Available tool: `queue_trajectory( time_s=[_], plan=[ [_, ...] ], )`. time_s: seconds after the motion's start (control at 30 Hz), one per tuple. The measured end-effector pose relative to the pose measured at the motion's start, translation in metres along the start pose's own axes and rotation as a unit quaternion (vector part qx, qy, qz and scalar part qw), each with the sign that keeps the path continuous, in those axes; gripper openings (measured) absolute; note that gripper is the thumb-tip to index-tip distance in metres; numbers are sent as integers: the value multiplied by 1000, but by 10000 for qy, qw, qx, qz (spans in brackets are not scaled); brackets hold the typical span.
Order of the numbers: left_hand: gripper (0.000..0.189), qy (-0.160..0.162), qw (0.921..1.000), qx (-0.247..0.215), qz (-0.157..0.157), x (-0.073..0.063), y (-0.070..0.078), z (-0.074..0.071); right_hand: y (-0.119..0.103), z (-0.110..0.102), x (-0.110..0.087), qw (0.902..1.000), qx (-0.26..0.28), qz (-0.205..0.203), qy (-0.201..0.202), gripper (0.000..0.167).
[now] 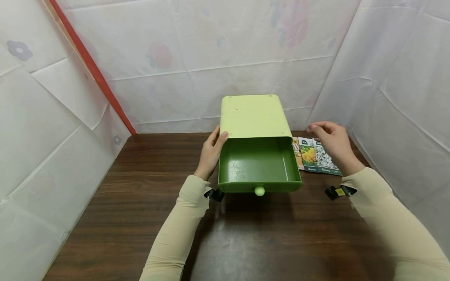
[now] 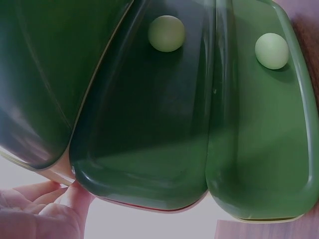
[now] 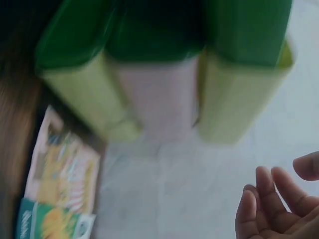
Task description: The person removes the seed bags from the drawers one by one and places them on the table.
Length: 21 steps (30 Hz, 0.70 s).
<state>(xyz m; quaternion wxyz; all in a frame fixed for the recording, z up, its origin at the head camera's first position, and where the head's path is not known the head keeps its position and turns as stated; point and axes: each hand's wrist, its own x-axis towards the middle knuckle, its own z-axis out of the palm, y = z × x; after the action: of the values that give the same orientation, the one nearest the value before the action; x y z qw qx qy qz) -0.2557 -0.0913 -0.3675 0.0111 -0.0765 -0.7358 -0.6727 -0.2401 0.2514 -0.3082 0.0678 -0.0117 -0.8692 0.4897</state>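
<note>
Drawer unit: in head view, sits far on the table, clamped at left by the left hand, left of packets and the right hand; in left wrist view, shows two knobs; in right wrist view, blurs beyond loosely bent fingers, apart from the thumb.

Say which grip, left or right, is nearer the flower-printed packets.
Right. The right grip is raised near the packets, overlapping them in the head view. The left grip is across the drawer unit, holding its left side.
</note>
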Motion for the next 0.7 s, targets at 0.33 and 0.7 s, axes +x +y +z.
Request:
queue_trajectory(
  time_s=[0.33,0.7],
  plan=[
    [70,67,9999,-62,-48,-1,1,0,-45,22,-50,9925,-127,-1006,-678,34],
    [65,-109,9999,-54,-95,-12,22,1,-58,44,-97,9634,243,-1956,-1819,14]
  ],
)
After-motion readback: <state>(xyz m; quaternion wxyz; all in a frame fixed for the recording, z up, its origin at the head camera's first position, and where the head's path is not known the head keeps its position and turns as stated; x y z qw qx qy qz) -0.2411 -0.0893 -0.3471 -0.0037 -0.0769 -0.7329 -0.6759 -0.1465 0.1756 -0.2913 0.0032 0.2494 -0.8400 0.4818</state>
